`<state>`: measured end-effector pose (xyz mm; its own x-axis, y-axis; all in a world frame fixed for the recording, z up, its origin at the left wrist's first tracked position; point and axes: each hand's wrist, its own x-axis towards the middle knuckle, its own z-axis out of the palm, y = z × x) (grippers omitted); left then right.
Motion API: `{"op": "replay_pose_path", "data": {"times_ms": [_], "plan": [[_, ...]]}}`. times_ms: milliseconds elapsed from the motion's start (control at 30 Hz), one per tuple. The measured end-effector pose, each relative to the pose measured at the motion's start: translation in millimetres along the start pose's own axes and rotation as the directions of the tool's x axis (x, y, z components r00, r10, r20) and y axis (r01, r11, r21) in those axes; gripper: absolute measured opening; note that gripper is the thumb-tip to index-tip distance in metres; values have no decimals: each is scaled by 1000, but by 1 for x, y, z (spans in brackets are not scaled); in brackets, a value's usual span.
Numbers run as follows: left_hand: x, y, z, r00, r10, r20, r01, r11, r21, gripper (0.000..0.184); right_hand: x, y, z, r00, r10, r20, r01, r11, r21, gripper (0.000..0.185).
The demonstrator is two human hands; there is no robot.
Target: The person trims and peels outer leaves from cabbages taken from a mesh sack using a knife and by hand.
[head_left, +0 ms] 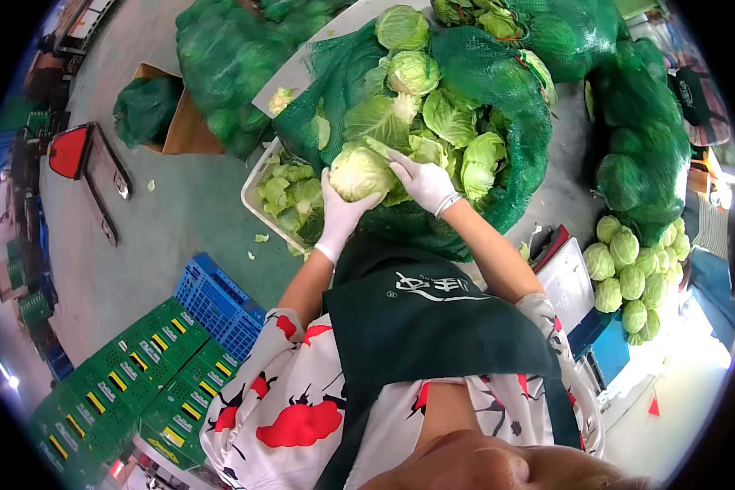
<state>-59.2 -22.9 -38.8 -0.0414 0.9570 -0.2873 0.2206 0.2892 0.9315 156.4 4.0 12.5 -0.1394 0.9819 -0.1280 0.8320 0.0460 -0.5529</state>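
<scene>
My left hand (343,214), in a white glove, cups a pale green cabbage (358,173) from below and the side. My gloved right hand (423,181) is at the cabbage's right side, its fingers closed on the edge of a cabbage leaf (377,145). Under and beyond both hands, a green mesh bag (524,155) lies spread open with loose leaves and cabbages in it. One whole cabbage (413,72) and another cabbage (402,28) lie toward its far side. Left of my left hand, a white crate (253,192) holds trimmed leaves.
Filled mesh bags (220,65) stand at the far left, and another full bag (641,139) is on the right. Stacked cabbages (633,273) sit at right. Green crates (122,384), a blue crate (216,298), a cardboard box (189,122) and a red-ended pallet jack (69,153) are leftward.
</scene>
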Motion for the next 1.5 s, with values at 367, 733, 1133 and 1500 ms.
{"op": "replay_pose_path", "data": {"times_ms": [367, 733, 1133, 1500], "plan": [[11, 37, 8, 989, 79, 125, -112, 951, 288, 116, 20, -10, 0, 981, -126, 146, 144, 982, -120, 54], [0, 22, 0, 979, 171, 107, -189, 964, 189, 114, 69, 39, -15, 956, 269, 114, -263, 962, -68, 45], [6, 10, -6, 990, 62, 124, -73, 993, 87, 114, 19, -31, 5, 947, 294, 127, -301, 953, 35, 118], [10, -11, -16, 973, 122, 197, -101, 988, -115, 116, 30, 28, 26, 973, 230, -15, -218, 940, 264, 69]]}}
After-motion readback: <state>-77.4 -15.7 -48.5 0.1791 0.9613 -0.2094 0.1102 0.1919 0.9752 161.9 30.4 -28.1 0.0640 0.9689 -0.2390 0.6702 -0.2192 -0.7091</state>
